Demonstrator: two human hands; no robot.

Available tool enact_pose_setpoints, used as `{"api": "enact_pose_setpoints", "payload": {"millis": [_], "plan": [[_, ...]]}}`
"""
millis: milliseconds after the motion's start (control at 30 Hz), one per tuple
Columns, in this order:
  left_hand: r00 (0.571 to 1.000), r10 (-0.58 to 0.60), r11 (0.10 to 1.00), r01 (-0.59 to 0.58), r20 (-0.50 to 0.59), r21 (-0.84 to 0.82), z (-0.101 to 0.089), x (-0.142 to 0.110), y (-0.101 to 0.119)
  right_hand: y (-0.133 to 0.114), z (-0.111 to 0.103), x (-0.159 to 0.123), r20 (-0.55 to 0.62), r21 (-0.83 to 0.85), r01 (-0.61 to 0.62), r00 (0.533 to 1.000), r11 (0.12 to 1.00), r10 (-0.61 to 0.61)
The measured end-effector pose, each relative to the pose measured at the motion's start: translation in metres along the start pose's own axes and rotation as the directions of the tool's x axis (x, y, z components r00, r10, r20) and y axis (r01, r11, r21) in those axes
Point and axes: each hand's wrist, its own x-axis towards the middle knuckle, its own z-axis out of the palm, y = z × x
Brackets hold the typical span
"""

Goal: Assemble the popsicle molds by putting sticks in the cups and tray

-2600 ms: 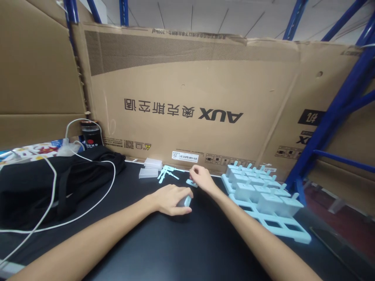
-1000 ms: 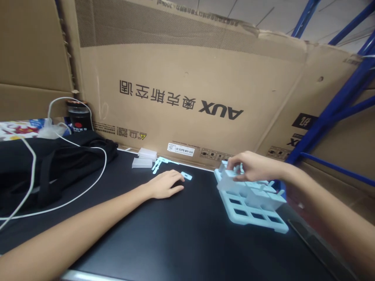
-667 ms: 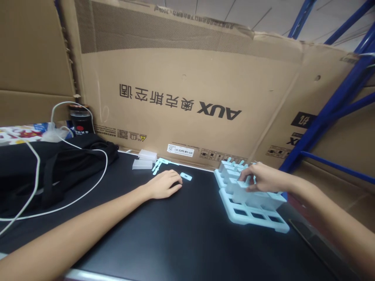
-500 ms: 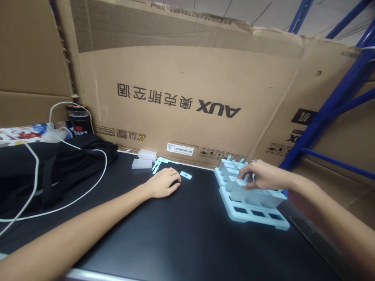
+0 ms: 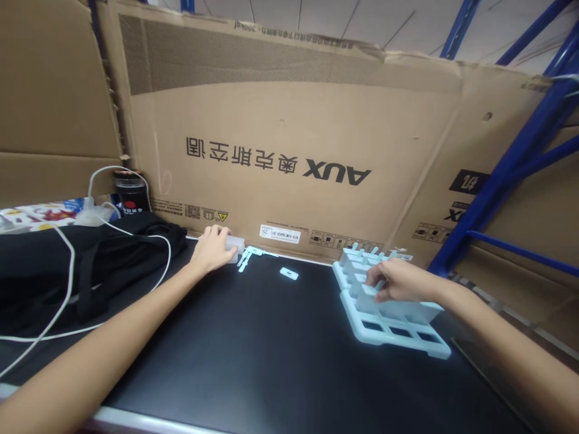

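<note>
My R hand pinches a lidded popsicle mould in the blue rack, R side of counter; tugging skewed could tip its neighbours. L hand curls over translucent cups, can't tell if gripped; sweeping R might scatter blue sticks.

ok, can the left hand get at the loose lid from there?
Probably yes. The left hand is at the clear molds; between it and the lid lie only the low blue sticks, which it could pass over. It may have to leave the molds first.
</note>
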Motion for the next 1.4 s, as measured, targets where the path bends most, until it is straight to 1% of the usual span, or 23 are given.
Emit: {"api": "enact_pose_setpoints", "payload": {"millis": [67, 100, 167, 200, 233, 333, 400, 467, 567, 667, 733, 800, 867, 933, 1000, 1033, 1067, 1100, 1167, 1200, 1233, 1300, 1400], "plan": [[0.991, -0.131, 0.987, 0.132, 0.020, -0.090, 0.009, 0.003, -0.018, -0.005, -0.001, -0.001, -0.082, -0.031, 0.023, 0.996, 0.999, -0.026], [0.981, -0.189, 0.967, 0.193, 0.037, -0.169, 0.015, 0.004, -0.026, -0.010, -0.002, 0.000, -0.172, -0.068, 0.033, 0.984, 0.997, -0.044], [0.960, -0.266, 0.893, 0.280, 0.087, -0.354, 0.027, 0.007, -0.039, -0.029, -0.001, 0.008, -0.375, -0.145, 0.035, 0.923, 0.989, -0.088], [0.954, -0.280, 0.866, 0.298, 0.103, -0.402, 0.032, 0.008, -0.044, -0.042, 0.002, 0.014, -0.439, -0.172, 0.040, 0.892, 0.984, -0.113], [0.950, -0.292, 0.843, 0.312, 0.114, -0.439, 0.037, 0.009, -0.048, -0.057, 0.006, 0.022, -0.463, -0.190, 0.061, 0.875, 0.980, -0.144], [0.940, -0.324, 0.798, 0.332, 0.106, -0.502, 0.046, 0.009, -0.054, -0.099, 0.025, 0.052, -0.395, -0.207, 0.167, 0.887, 0.964, -0.239], [0.937, -0.338, 0.759, 0.325, 0.085, -0.565, 0.047, 0.009, -0.055, -0.118, 0.041, 0.073, -0.352, -0.186, 0.209, 0.898, 0.960, -0.263], [0.939, -0.340, 0.716, 0.294, 0.052, -0.633, 0.045, 0.010, -0.054, -0.126, 0.056, 0.094, -0.346, -0.145, 0.220, 0.902, 0.965, -0.258], [0.940, -0.339, 0.649, 0.212, -0.029, -0.730, 0.036, 0.013, -0.051, -0.126, 0.073, 0.118, -0.353, -0.084, 0.195, 0.911, 0.977, -0.212], [0.939, -0.321, 0.594, 0.097, -0.125, -0.799, 0.020, 0.018, -0.040, -0.118, 0.085, 0.130, -0.342, -0.045, 0.139, 0.928, 0.989, -0.146], [0.945, -0.276, 0.551, 0.007, -0.175, -0.835, 0.009, 0.018, -0.024, -0.113, 0.090, 0.129, -0.356, -0.028, 0.119, 0.927, 0.992, -0.121], [0.966, -0.159, 0.455, -0.113, -0.206, -0.883, 0.000, 0.014, -0.001, -0.108, 0.093, 0.124, -0.378, 0.019, 0.122, 0.920, 0.992, -0.105], [0.988, -0.010, 0.443, -0.131, -0.151, -0.887, -0.006, 0.005, 0.025, -0.102, 0.092, 0.116, -0.401, 0.118, 0.143, 0.912, 0.983, -0.085], [0.987, 0.133, 0.418, -0.143, -0.096, -0.897, -0.009, -0.007, 0.052, -0.097, 0.088, 0.109, -0.442, 0.242, 0.160, 0.896, 0.957, -0.039], [0.960, 0.271, 0.388, -0.180, -0.075, -0.904, -0.007, -0.018, 0.075, -0.094, 0.080, 0.103, -0.496, 0.384, 0.178, 0.868, 0.906, 0.039], [0.944, 0.322, 0.374, -0.196, -0.072, -0.906, -0.005, -0.024, 0.084, -0.093, 0.075, 0.100, -0.514, 0.474, 0.207, 0.854, 0.856, 0.078], [0.929, 0.364, 0.359, -0.201, -0.062, -0.911, -0.003, -0.029, 0.091, -0.093, 0.070, 0.097, -0.526, 0.573, 0.253, 0.843, 0.780, 0.114], [0.918, 0.393, 0.345, -0.195, -0.048, -0.918, -0.001, -0.033, 0.096, -0.094, 0.066, 0.095, -0.533, 0.668, 0.310, 0.834, 0.677, 0.144], [0.913, 0.407, 0.313, -0.149, -0.010, -0.938, 0.005, -0.039, 0.102, -0.100, 0.060, 0.091, -0.530, 0.800, 0.414, 0.827, 0.434, 0.188], [0.918, 0.396, 0.291, -0.115, 0.010, -0.950, 0.007, -0.041, 0.103, -0.105, 0.058, 0.090, -0.520, 0.832, 0.441, 0.831, 0.336, 0.197], [0.925, 0.379, 0.267, -0.078, 0.031, -0.961, 0.009, -0.042, 0.104, -0.110, 0.058, 0.090, -0.504, 0.853, 0.448, 0.841, 0.270, 0.197], [0.942, 0.332, 0.227, -0.018, 0.060, -0.974, 0.011, -0.044, 0.105, -0.121, 0.061, 0.090, -0.467, 0.877, 0.429, 0.867, 0.217, 0.174], [0.956, 0.279, 0.205, 0.033, 0.091, -0.978, 0.010, -0.044, 0.106, -0.134, 0.069, 0.093, -0.461, 0.877, 0.414, 0.868, 0.246, 0.185]]}}
